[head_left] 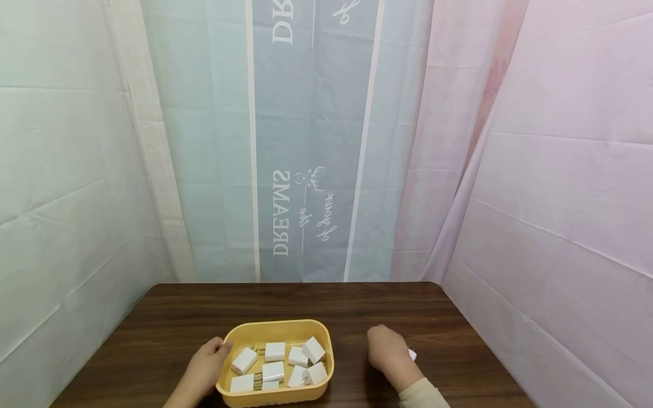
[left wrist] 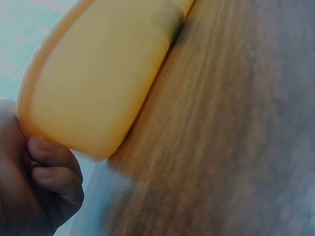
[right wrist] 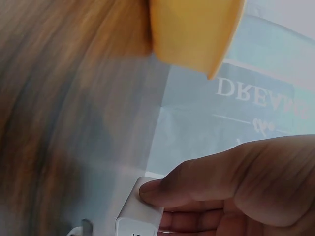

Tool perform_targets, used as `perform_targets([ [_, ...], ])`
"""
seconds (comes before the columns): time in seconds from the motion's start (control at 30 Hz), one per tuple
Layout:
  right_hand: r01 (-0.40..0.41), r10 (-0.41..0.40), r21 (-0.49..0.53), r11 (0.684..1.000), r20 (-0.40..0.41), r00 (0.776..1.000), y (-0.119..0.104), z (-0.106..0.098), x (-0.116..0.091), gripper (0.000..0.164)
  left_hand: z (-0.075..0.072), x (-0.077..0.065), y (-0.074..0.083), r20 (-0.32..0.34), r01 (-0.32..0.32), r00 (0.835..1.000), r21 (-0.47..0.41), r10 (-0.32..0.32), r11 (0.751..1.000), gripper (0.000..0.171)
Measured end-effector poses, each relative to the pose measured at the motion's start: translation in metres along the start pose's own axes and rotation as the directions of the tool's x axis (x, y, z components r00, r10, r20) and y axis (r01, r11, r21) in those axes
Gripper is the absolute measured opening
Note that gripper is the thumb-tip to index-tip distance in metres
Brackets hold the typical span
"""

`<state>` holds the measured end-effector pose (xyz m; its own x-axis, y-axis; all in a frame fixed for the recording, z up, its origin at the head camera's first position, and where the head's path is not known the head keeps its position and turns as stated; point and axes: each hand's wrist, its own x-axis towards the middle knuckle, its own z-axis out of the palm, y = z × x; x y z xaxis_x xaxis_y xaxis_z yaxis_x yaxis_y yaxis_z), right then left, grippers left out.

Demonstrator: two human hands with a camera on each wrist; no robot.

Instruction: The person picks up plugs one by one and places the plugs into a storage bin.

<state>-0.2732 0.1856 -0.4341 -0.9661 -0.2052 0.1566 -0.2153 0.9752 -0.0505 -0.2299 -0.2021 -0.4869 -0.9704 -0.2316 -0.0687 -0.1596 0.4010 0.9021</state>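
Note:
My left hand (head_left: 206, 362) grips the left end of a yellow plastic bin (head_left: 278, 325), with the thumb over its rim. Two curled fingers show against the bin's outer wall (left wrist: 93, 83) in the left wrist view. Several white plug-in charger blocks (head_left: 274, 351) with metal prongs lie jumbled inside. To the right of the bin, my right hand (head_left: 388, 350) is low over the table. The right wrist view shows its thumb and fingers pinching a white charger block (right wrist: 140, 211). A small white piece (head_left: 412, 355) peeks out beside that hand, mostly hidden by it.
The dark wood-grain table (head_left: 306, 300) carries the bin. Behind it hangs a blue-grey printed curtain (head_left: 316, 141), and pale fabric walls (head_left: 556, 170) close in both sides. A white and grey bit (right wrist: 78, 231) shows at the right wrist view's bottom edge.

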Motion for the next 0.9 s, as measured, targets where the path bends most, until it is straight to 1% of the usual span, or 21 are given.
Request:
perform_targets([
  [0.17,0.042,-0.041,0.016,0.999,-0.01,0.999,-0.007,-0.009,0.0,0.012,0.0,0.0,-0.001,0.0,0.013,1.0,-0.005,-0.013,1.0,0.03],
  [0.3,0.059,-0.058,0.045,0.997,-0.018,0.998,-0.015,-0.017,0.001,0.018,0.001,-0.001,-0.001,0.001,0.011,1.0,-0.012,-0.011,1.0,0.03],
  [0.4,0.085,-0.083,0.049,0.995,-0.046,0.995,-0.021,-0.023,0.001,0.022,0.0,0.0,-0.001,0.006,0.008,1.0,-0.008,-0.008,1.0,0.031],
  [0.5,0.119,-0.116,0.032,0.992,-0.072,0.991,-0.028,-0.028,0.001,0.024,0.0,0.0,-0.001,0.007,0.007,1.0,-0.004,-0.007,1.0,0.03],
  [0.63,0.148,-0.145,0.037,0.988,-0.062,0.987,-0.039,-0.037,0.0,0.027,0.0,0.0,0.0,0.004,0.0,1.0,-0.011,0.0,1.0,0.03],
  [0.77,0.176,-0.173,0.071,0.982,-0.036,0.984,-0.049,-0.047,-0.001,0.02,0.0,-0.001,0.0,0.004,-0.004,1.0,-0.014,0.004,1.0,0.03],
  [0.9,0.215,-0.213,0.085,0.973,-0.035,0.976,-0.062,-0.053,-0.002,0.013,0.0,-0.001,0.001,-0.004,0.005,1.0,-0.003,-0.005,1.0,0.029],
])
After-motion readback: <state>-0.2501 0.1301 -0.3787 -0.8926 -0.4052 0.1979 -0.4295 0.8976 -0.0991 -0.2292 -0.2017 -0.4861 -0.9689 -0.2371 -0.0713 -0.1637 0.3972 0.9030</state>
